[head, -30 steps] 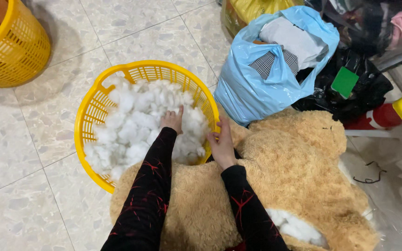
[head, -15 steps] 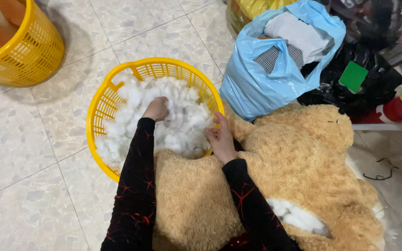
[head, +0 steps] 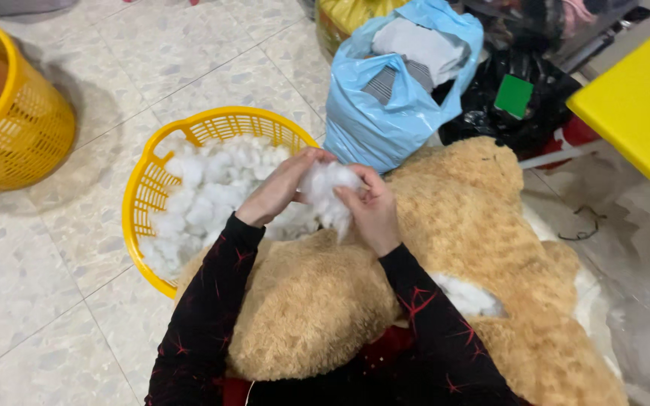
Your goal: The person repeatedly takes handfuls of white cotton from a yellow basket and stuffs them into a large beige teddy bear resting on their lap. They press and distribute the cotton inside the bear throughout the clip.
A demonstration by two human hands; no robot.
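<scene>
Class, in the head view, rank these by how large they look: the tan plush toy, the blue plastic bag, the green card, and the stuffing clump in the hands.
1. Tan plush toy
2. Blue plastic bag
3. Stuffing clump
4. Green card

The toy lies nearest the camera, which enlarges it.

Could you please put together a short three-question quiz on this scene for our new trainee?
1. What do the left hand and the right hand hold between them?
2. True or false: the yellow basket nearest the hands holds folded clothes.
3. What lies across the person's lap? A) tan plush toy B) blue plastic bag C) black bag

Key
1. A clump of white stuffing, gripped from both sides.
2. False; it holds loose white stuffing.
3. A
</scene>
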